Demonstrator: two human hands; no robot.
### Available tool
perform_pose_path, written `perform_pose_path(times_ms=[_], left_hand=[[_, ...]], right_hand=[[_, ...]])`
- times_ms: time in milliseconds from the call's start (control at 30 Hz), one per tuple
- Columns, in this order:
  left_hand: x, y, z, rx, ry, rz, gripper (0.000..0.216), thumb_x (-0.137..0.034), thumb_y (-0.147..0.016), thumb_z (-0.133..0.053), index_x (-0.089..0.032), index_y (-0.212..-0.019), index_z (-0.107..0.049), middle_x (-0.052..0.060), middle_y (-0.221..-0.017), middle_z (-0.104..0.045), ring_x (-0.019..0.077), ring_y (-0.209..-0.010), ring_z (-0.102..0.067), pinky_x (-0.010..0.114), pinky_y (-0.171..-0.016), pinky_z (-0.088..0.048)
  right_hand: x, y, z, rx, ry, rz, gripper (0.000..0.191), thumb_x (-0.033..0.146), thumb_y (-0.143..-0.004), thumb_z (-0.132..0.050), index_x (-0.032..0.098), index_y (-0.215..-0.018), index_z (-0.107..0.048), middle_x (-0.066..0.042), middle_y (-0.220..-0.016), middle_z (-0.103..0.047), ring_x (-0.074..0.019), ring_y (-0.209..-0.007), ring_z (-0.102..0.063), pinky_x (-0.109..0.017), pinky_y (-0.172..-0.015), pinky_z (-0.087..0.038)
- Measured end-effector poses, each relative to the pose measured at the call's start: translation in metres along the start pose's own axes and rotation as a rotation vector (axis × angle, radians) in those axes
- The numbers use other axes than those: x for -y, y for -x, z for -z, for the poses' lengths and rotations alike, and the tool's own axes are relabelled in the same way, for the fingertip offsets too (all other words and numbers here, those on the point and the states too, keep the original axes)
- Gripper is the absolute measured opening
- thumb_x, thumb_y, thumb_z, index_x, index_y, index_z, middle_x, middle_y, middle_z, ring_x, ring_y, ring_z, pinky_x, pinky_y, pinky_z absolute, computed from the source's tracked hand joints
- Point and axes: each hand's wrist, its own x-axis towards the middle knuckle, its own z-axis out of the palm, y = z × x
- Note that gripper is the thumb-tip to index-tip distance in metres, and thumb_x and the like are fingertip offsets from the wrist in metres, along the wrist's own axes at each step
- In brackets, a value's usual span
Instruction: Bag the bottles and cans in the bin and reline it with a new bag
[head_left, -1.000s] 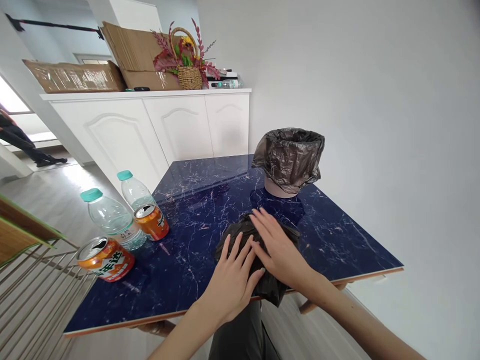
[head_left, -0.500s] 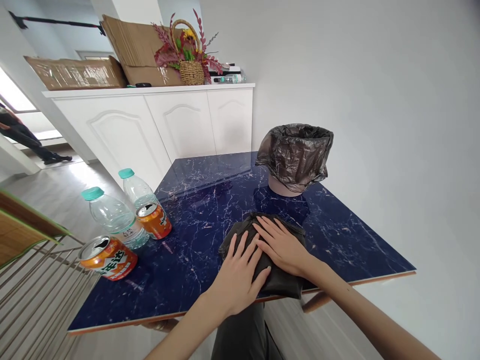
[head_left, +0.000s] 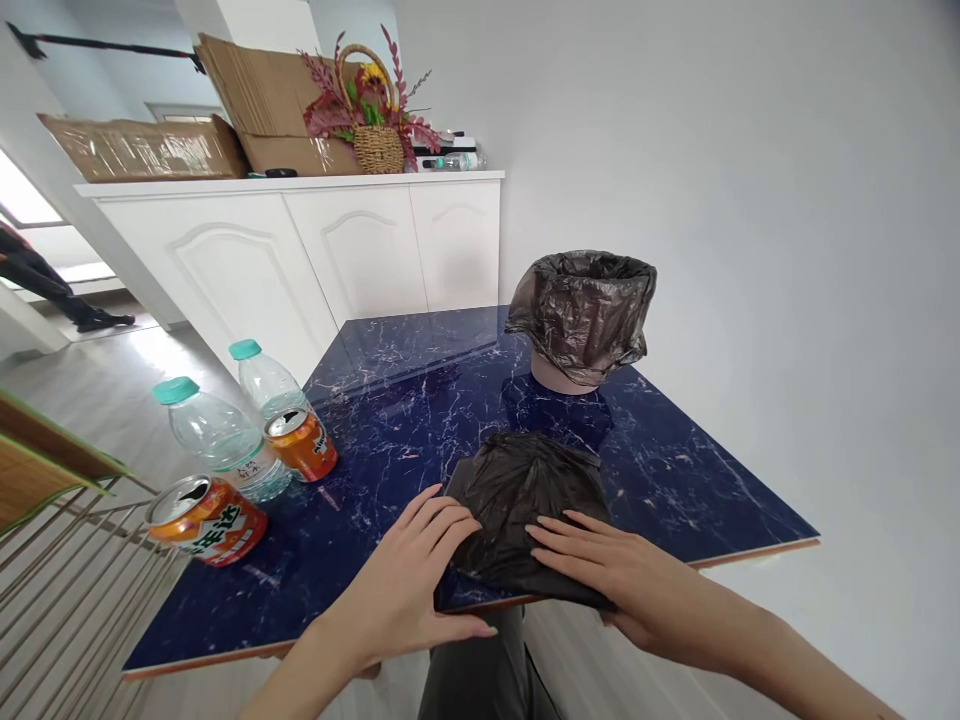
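Note:
A black plastic bag (head_left: pixel 532 500) lies flattened and wrinkled at the near edge of the dark blue marbled table (head_left: pixel 405 390). My left hand (head_left: pixel 420 570) rests at the bag's left side, fingertips touching it and thumb spread apart toward the table edge. On the bag's right part lies my right hand (head_left: pixel 615 570), its fingers stretched out over the plastic; its thumb is mostly hidden. Beyond the bag stands a pinkish bin (head_left: pixel 564 376), with a dark plastic liner (head_left: pixel 589 310) folded over its rim.
Two orange cans (head_left: pixel 208 522) and two clear bottles with teal caps (head_left: pixel 217 430) stand along the table's left side. A wire rack (head_left: pixel 82 590) is beside them. Behind is a white cabinet (head_left: pixel 300 240) with cardboard boxes (head_left: pixel 142 150) and a flower basket (head_left: pixel 379 150). A person's leg shows far left.
My hands have moved apart from the middle of the bag, the left to its left side and the right to its lower right. The bag now looks flatter and more of it shows.

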Motion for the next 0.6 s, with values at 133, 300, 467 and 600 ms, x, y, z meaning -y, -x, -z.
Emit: perform_pose_path(times_ms=[133,300,467,600], left_hand=[[-0.003,-0.005,0.006,0.017,0.147,0.018,0.03,-0.044,-0.102,-0.069,-0.027,-0.126,-0.068,0.008,-0.126,-0.075,0.0259,-0.123,-0.07,0.045,-0.116,-0.053],[-0.007,-0.019,-0.002,0.002,0.29,0.316,0.028,-0.042,-0.111,-0.049,-0.024,-0.099,-0.067,0.0,-0.082,-0.074,0.0197,-0.071,-0.073,0.029,-0.066,-0.054],[-0.006,-0.047,-0.012,-0.063,0.172,0.511,0.031,-0.038,-0.11,-0.047,-0.021,-0.133,-0.059,0.004,-0.085,-0.077,0.027,-0.077,-0.078,0.035,-0.067,-0.058],[-0.012,-0.059,-0.021,-0.305,-0.13,0.276,0.038,-0.024,-0.109,-0.045,-0.019,-0.145,-0.056,0.017,-0.141,-0.07,0.0318,-0.133,-0.066,0.051,-0.113,-0.053]], right_hand=[[0.008,0.01,0.024,-0.027,-0.281,-0.166,0.051,0.02,-0.103,-0.053,0.043,-0.146,-0.067,0.002,-0.138,-0.075,-0.0281,-0.126,-0.073,-0.045,-0.107,-0.062],[-0.003,0.003,0.035,-0.238,-0.364,-0.427,0.039,0.052,-0.107,-0.05,0.028,-0.103,-0.08,0.001,-0.08,-0.076,-0.0228,-0.071,-0.074,-0.033,-0.066,-0.063],[-0.026,-0.017,0.018,-0.557,0.072,-0.566,0.037,0.046,-0.105,-0.049,0.025,-0.125,-0.072,-0.01,-0.11,-0.08,-0.0351,-0.099,-0.076,-0.052,-0.087,-0.062],[-0.004,-0.027,-0.009,-0.77,0.358,-0.35,0.053,0.03,-0.108,-0.044,0.025,-0.16,-0.047,-0.015,-0.156,-0.06,-0.0377,-0.146,-0.054,-0.063,-0.118,-0.045]])
